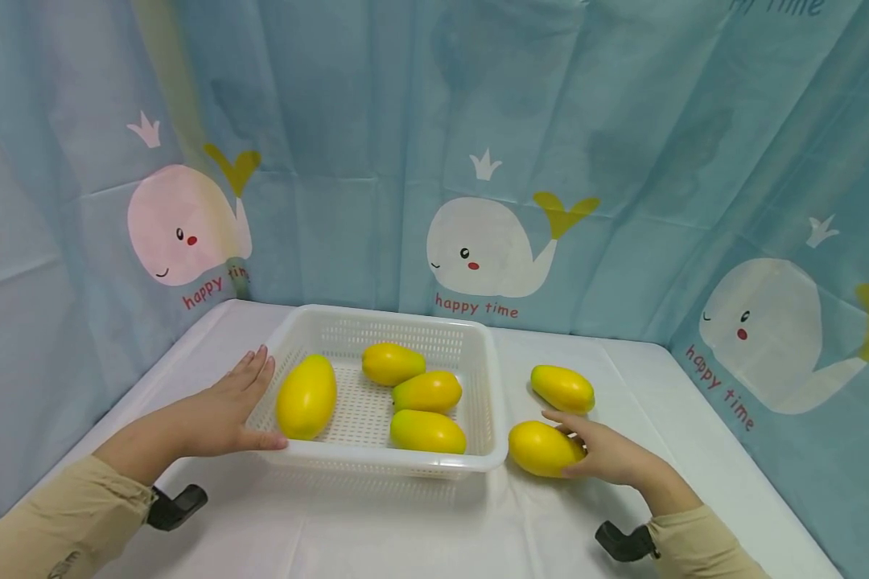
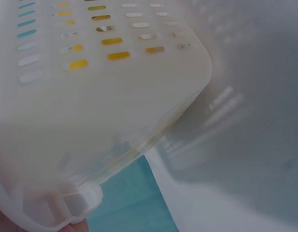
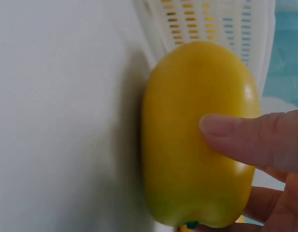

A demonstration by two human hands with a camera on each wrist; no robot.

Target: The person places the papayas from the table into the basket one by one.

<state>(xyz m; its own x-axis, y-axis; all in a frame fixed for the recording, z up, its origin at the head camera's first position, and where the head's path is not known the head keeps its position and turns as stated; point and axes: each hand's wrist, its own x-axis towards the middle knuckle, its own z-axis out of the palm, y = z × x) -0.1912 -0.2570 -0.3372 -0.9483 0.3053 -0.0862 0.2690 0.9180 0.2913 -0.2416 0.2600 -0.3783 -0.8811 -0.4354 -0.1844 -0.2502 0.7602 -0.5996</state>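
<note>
My left hand (image 1: 224,406) rests at the left front corner of a white plastic basket (image 1: 387,457), its fingers straight along the left rim and its thumb on the front rim. In the left wrist view, the slotted basket wall (image 2: 105,101) fills much of the picture, with fingertips partly hidden behind the rim. Just right of the basket, my right hand (image 1: 611,458) grips a yellow papaya (image 1: 539,449) with a greenish stem end. The right wrist view shows the thumb (image 3: 250,137) across this papaya (image 3: 192,125) and the other fingers mostly hidden behind it.
Inside the basket lie several yellow fruits, including a larger one (image 1: 307,398) at the left. Another papaya (image 1: 562,389) lies on the white tablecloth (image 1: 623,366) beyond my right hand. A blue whale-print curtain (image 1: 376,233) closes off the back and sides.
</note>
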